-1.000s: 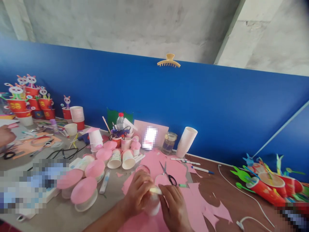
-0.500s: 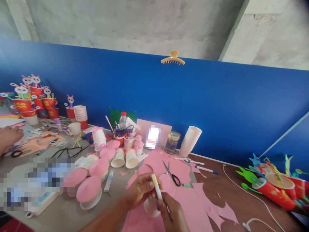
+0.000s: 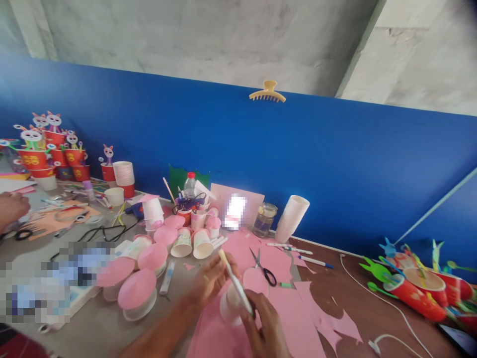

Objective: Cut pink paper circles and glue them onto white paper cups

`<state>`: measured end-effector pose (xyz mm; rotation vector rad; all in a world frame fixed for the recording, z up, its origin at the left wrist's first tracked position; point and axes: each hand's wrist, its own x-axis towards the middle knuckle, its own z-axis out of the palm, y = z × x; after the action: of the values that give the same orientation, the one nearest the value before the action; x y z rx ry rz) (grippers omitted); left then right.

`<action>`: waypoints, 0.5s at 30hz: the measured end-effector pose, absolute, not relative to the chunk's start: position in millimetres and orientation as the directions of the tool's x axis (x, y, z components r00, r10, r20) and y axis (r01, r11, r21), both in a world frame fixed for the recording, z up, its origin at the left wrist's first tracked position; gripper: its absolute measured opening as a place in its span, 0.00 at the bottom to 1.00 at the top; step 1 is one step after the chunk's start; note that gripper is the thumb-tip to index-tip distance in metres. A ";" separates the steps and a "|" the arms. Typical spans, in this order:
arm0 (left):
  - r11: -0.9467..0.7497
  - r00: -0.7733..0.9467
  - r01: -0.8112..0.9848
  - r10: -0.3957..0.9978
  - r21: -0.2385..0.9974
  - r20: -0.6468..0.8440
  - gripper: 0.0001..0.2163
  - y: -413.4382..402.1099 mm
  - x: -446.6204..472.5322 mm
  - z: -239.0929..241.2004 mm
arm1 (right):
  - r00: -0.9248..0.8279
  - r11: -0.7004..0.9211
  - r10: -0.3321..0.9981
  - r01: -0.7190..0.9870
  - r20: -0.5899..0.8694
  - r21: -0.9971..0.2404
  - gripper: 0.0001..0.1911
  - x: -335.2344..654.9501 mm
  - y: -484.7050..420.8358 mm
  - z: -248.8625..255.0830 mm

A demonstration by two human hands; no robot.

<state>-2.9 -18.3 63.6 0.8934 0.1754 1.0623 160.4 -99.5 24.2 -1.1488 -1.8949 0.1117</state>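
Observation:
Held at a slant between my two hands is a white marker (image 3: 238,287) with a pale yellow end pointing up and left. Curled fingers of my right hand (image 3: 264,320) grip its lower part. My left hand (image 3: 212,278) is closed at its upper end, with the thumb and fingers on either side. Just beneath the marker, a white paper cup (image 3: 228,307) rests on pink paper (image 3: 219,338), partly covered by the hands. Beyond my right hand, a pink paper disc (image 3: 255,281) lies beside black-handled scissors (image 3: 264,268).
Cups with pink discs (image 3: 137,288) and a glue stick (image 3: 167,277) stand or lie to the left. Behind are a lit phone (image 3: 234,211), a glass jar (image 3: 265,220) and stacked cups (image 3: 293,218). Another person's hand (image 3: 13,209) is at far left. A white cable (image 3: 387,301) runs along the right.
Both hands have shifted slightly. The marker's yellow end has moved up and left, and more of its white barrel shows. More of the white cup is visible.

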 end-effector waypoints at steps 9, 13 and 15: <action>0.398 0.475 -0.824 0.873 0.403 0.109 0.08 10.4 -15.7 58.8 | -0.013 0.398 0.718 0.828 0.696 -0.394 0.36 141.8 -86.4 -5.6; 0.440 0.532 -0.766 0.843 0.469 0.079 0.11 6.2 -9.8 53.3 | -0.003 0.387 0.738 0.821 0.674 -0.421 0.33 147.4 -75.8 -16.9; 0.445 0.543 -0.743 0.838 0.500 0.061 0.12 3.8 -6.4 52.5 | 0.012 0.383 0.705 0.835 0.709 -0.395 0.32 153.5 -70.6 -18.7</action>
<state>-6.4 3.8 52.5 0.5104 0.2071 0.9878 153.5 -70.6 -18.7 -1.3616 -1.7287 -0.1777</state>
